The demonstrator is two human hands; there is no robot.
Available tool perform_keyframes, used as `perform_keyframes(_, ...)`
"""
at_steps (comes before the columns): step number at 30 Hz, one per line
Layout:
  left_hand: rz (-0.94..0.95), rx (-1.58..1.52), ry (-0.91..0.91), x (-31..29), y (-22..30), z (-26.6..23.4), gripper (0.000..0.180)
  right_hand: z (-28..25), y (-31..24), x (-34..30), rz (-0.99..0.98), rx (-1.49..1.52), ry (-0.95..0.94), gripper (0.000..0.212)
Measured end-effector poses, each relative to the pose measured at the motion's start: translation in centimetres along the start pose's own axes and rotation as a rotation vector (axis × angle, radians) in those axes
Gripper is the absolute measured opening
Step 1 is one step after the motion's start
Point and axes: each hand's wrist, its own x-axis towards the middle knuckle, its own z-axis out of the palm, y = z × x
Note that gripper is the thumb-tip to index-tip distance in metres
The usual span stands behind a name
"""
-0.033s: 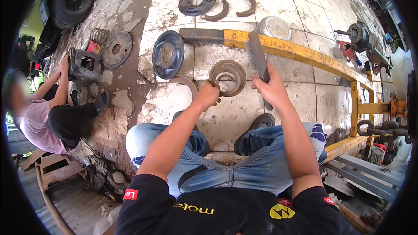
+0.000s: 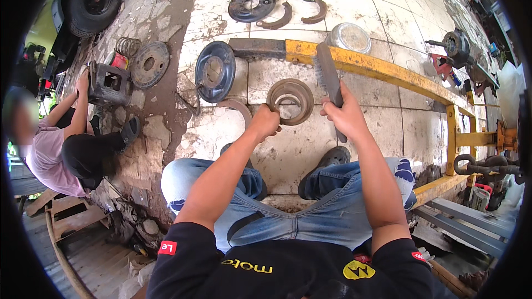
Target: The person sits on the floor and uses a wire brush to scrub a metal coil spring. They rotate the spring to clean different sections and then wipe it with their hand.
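Observation:
My left hand (image 2: 266, 122) is closed on the lower left rim of a round, brown, ring-shaped metal part (image 2: 303, 112), held above the floor between my feet. The part has a stepped inner ring and an open centre. In my right hand (image 2: 347, 113) is a wire brush (image 2: 331, 75) with a long wooden back, gripped near its lower end. Its bristles face left, towards the ring, and stand apart from it. A curved brake shoe (image 2: 239, 109) lies on the tiles just beyond my left hand.
A yellow steel frame (image 2: 382, 71) crosses the floor ahead and runs down my right side. Dark backing plates (image 2: 215, 71), more brake shoes (image 2: 315, 13) and a round silvery pan (image 2: 352, 39) lie beyond. At the left, a person in pink (image 2: 55, 155) holds a metal part (image 2: 105, 91).

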Motion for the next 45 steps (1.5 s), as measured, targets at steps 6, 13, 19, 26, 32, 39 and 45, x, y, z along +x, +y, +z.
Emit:
perform_keyframes(6,0.124,0.289,0.185,2.8,-0.4,-2.3,0.038,-0.5,-0.1,-0.1,0.011,0.009,0.028,0.058)
perform_keyframes(13,0.161,0.406,0.201,2.4,0.1,-3.1,0.040,-0.6,0.5,-0.2,0.058,0.038,0.045,0.056)
perform_keyframes(19,0.150,0.497,0.190,2.5,0.1,-3.6,0.040,-0.8,-1.3,-0.2,0.186,-0.043,0.101,0.068)
perform_keyframes(26,0.176,0.643,0.090,2.4,2.1,-5.1,0.039,-2.6,1.8,1.8,0.120,-0.107,0.267,0.073)
perform_keyframes(32,0.224,0.781,0.003,4.5,2.9,-6.8,0.039,-4.3,2.6,5.4,0.126,-0.638,0.113,0.075)
perform_keyframes(39,0.218,0.710,-0.039,4.2,4.7,-6.1,0.039,-1.9,8.4,15.3,-0.118,-0.758,0.204,0.062)
perform_keyframes(45,0.136,0.735,-0.082,3.9,6.0,-6.4,0.045,-2.5,11.0,23.2,-0.154,-0.915,0.142,0.038)
